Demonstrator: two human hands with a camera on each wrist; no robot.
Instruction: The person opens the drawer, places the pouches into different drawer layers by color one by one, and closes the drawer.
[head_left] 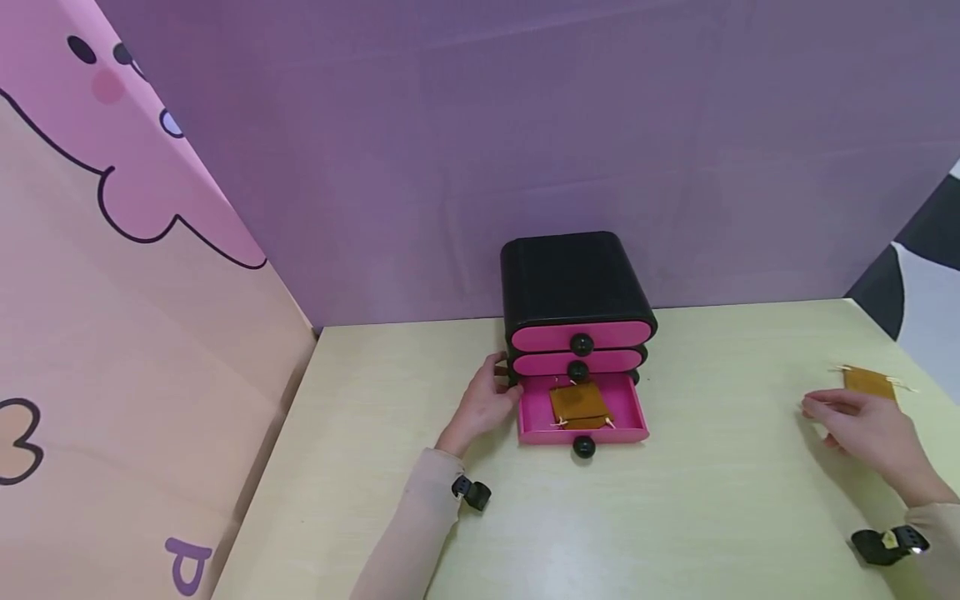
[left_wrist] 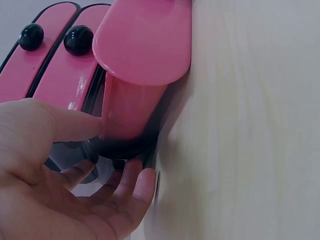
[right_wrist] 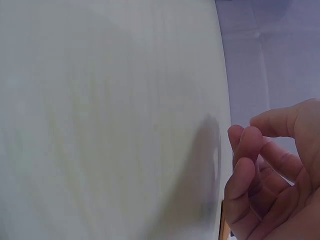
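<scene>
A small black drawer cabinet [head_left: 573, 279] with pink drawer fronts and round black knobs stands against the purple backdrop. Its bottom drawer [head_left: 530, 408] is pulled out, with a brown drawstring pouch [head_left: 581, 404] lying inside. My left hand [head_left: 486, 402] holds the cabinet's lower left corner; in the left wrist view the thumb [left_wrist: 75, 126] meets the drawer's side edge and the fingers curve along the cabinet's side. Over the table at the right, my right hand [head_left: 870, 429] has loosely bent fingers with nothing visible between them. A second brown pouch [head_left: 870, 382] lies just beyond it, partly hidden.
The light wooden table [head_left: 375, 400] meets the purple backdrop [head_left: 420, 167] behind the cabinet. A pink cartoon-printed panel [head_left: 135, 333] borders the left side, and a black-and-white surface [head_left: 926, 267] shows past the table's right edge.
</scene>
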